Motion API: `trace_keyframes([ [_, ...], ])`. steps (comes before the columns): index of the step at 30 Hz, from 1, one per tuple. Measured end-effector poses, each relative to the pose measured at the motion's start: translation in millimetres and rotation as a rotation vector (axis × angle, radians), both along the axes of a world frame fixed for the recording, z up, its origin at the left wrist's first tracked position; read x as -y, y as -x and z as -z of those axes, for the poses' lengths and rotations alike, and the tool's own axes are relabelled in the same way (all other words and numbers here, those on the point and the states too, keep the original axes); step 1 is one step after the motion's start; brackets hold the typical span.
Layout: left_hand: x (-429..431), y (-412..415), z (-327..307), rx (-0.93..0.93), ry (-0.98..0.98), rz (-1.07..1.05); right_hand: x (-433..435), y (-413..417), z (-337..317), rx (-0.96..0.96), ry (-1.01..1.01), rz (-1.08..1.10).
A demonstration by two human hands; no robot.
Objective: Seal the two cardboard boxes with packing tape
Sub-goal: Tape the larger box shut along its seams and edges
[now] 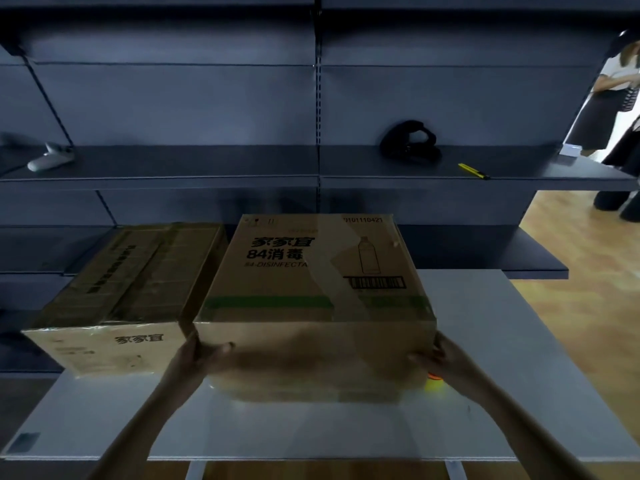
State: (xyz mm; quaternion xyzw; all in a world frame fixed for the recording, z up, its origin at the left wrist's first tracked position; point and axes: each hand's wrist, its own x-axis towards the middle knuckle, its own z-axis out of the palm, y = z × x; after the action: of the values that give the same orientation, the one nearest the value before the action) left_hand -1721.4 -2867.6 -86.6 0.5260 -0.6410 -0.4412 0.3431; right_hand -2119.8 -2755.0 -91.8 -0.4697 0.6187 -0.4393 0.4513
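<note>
Two cardboard boxes stand side by side on a grey table [485, 341]. The larger box [311, 282], printed with a bottle outline and a barcode, is on the right, its top flaps closed. My left hand [201, 351] grips its near left corner, thumb on the front face. My right hand [436, 358] grips its near right corner. The smaller box [138, 278] sits to the left, its top shiny with clear tape. A yellow and orange object [433, 382] peeks out beside the big box's right corner, mostly hidden by my right hand.
Dark blue shelving [311, 168] runs behind the table. On the shelf lie a yellow utility knife [473, 170], a black object [410, 142] and a white device [52, 157]. A person [613, 98] stands at the far right on the wooden floor.
</note>
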Motion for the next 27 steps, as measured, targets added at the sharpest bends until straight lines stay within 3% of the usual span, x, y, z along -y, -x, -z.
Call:
trace_keyframes([
  [6,-3.3,8.6,19.6,0.098,0.029,-0.099,5.2,-6.6,27.4,-0.289,0.035,0.204],
  [12,3.8,14.3,-28.8,0.071,0.180,-0.163,6.9,-9.4,-25.5,-0.335,0.217,0.341],
  [17,17.9,8.3,-80.9,-0.305,0.105,-0.149,21.0,-2.0,-86.5,-0.118,0.364,0.377],
  [22,25.4,16.4,-97.5,-0.274,0.041,-0.047,38.1,2.4,-102.9,0.031,0.441,0.286],
  [24,33.9,29.7,-94.8,-0.274,0.071,-0.123,48.7,-1.7,-101.3,-0.118,0.438,0.274],
  [27,51.0,45.0,-91.5,-0.099,0.214,-0.193,70.3,-0.6,-93.2,-0.381,0.399,0.284],
])
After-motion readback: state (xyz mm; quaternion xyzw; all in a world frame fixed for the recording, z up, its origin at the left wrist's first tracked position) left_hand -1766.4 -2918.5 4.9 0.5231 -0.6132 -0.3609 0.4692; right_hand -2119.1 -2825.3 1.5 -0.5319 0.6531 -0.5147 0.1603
